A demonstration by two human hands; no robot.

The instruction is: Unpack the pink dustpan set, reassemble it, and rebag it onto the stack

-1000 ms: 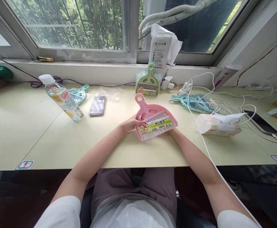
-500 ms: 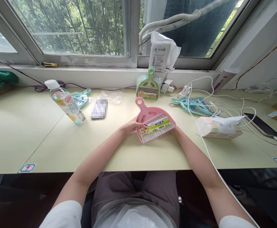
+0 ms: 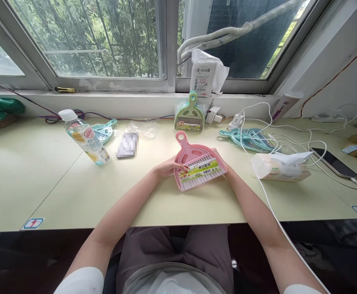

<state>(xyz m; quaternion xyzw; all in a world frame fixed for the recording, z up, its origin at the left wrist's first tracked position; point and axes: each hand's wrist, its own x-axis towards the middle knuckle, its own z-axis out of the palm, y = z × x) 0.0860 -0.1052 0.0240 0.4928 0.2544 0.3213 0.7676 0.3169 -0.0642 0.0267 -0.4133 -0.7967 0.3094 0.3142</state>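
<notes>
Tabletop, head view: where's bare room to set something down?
Bare: widest left of the bottle; also between bottle and left forearm, and between the forearms in front of the pink dustpan set. Crowded: right rear, where white cables tangle among teal pack, tissue pack and phone.

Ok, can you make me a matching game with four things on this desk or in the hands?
1. Pink dustpan-and-brush set
2. Green dustpan-and-brush set
3. Drink bottle
4. Tissue pack

A. Standing by the wall
B. Tissue poking out
C. Gripped by the left hand
D. White cap on

Pairs: 1-C, 2-A, 3-D, 4-B
</notes>
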